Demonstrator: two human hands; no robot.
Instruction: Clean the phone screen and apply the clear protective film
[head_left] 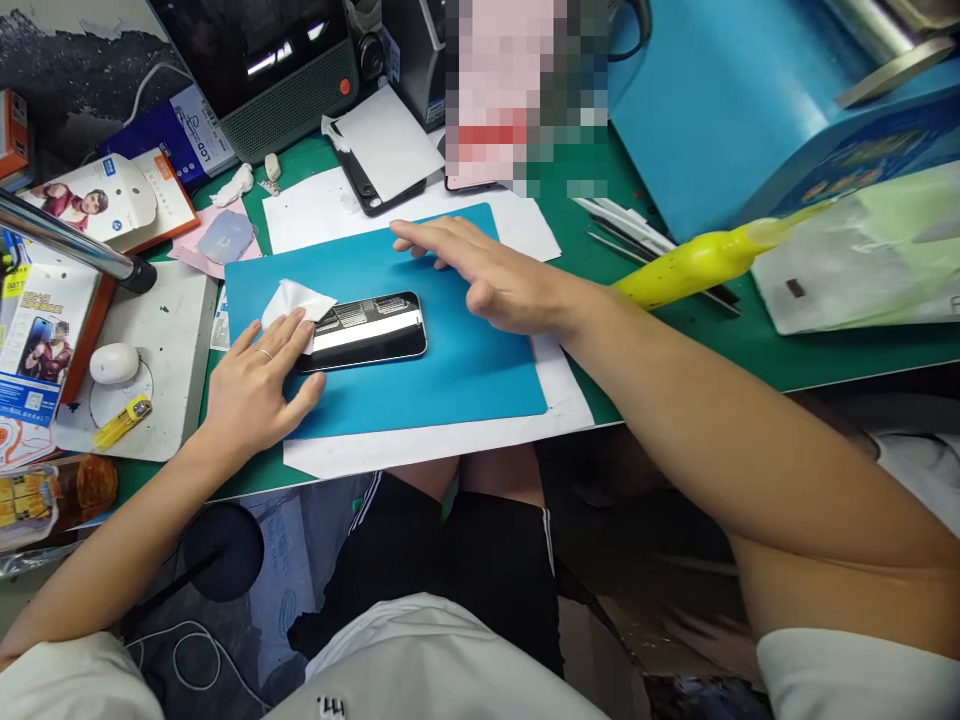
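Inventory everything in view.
Phone: one, black, on the mat
Cloth: one, white, partly under left fingers
Mat: one, blue, on the paper
Paper: count unclear, white, under mat
Table: one, green, beneath everything here
Bottle: one, yellow, beyond right forearm
Machine: one, blue, top right
Screen: one, black, top left
Slab: one, pale grey, left
Rounded object: one, white, on slab
Lighter-like object: one, yellow, on slab
Boxes: several, white, orange, blue, left
Rod: one, silver, left
Left hand: one, bare, ringed, on cloth
Right hand: one, bare, above mat
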